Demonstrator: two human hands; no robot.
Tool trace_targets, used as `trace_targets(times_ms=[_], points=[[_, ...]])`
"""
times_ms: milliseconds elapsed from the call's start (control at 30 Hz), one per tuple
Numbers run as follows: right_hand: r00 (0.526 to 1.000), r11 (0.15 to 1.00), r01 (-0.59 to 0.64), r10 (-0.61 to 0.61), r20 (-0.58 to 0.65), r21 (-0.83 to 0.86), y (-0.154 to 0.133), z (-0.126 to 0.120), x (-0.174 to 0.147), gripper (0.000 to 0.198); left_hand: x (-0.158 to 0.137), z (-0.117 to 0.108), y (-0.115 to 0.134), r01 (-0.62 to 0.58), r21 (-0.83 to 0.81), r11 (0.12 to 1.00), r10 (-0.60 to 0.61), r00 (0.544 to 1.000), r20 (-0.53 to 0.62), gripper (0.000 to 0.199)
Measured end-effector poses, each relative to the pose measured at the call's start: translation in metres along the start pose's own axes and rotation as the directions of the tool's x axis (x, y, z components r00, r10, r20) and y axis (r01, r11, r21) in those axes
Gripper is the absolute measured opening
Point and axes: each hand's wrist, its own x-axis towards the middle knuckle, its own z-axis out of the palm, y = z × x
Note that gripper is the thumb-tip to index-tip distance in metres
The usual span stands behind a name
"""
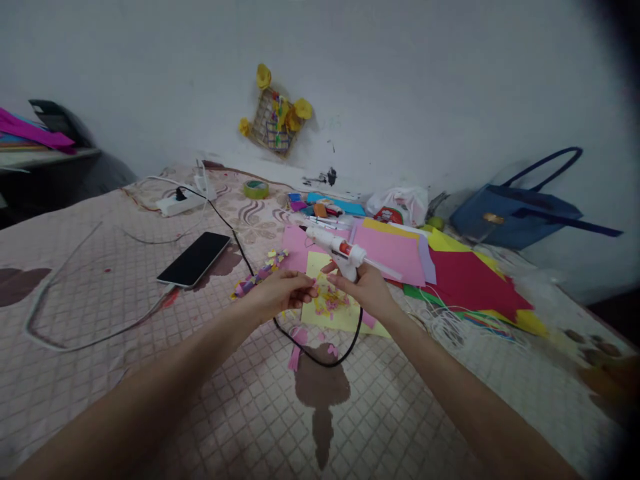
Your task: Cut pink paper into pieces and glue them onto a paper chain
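Note:
My right hand [367, 290] is wrapped around the handle of a white hot glue gun [327, 241]. The gun's dark nozzle points up and to the left, and a clear glue stick [383, 268] sticks out of its back. My left hand [285, 292] is closed in a pinch, with a tiny pink paper piece [315, 283] at the fingertips, close to my right thumb. Beneath both hands lies a pale yellow sheet [313, 319] strewn with small pink and yellow paper bits [327, 303]. A decorated strip of purple, pink and yellow paper [257, 275] rests beyond my left hand.
The gun's black cord [327, 365] loops toward me, then runs to a white power strip [180, 202]. A phone [195, 259] with a cable lies left. Green tape [256, 189], coloured sheets [470, 277], white string [447, 320] and a blue bag [520, 213] sit farther off.

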Motion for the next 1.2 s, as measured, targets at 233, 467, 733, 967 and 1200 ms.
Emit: trace_targets(times_ms=[233,467,733,967,1200], points=[[1.000,0.999,0.017,-0.016,0.013,-0.034,0.000,0.004,-0.001,0.021,-0.002,0.007,0.004,0.075,-0.062,0.995,-0.073,0.997,0.037,0.010],[0.999,0.998,0.018,-0.015,-0.049,0.054,0.005,0.009,-0.004,0.015,-0.006,0.009,0.002,0.062,-0.115,0.991,-0.054,0.996,0.075,0.008],[0.989,0.896,-0.092,0.134,-0.069,0.434,0.009,0.020,-0.008,0.028,-0.008,0.011,-0.009,-0.299,0.153,0.942,0.300,0.954,0.012,0.024],[0.980,0.848,-0.131,0.188,-0.061,0.513,0.011,0.026,-0.011,0.034,-0.010,0.015,-0.007,-0.325,0.251,0.912,0.341,0.940,-0.024,0.017],[0.949,0.927,-0.087,0.189,-0.253,0.366,0.004,0.022,-0.023,0.025,-0.010,0.004,-0.006,-0.307,0.239,0.921,0.327,0.944,-0.049,0.019]])
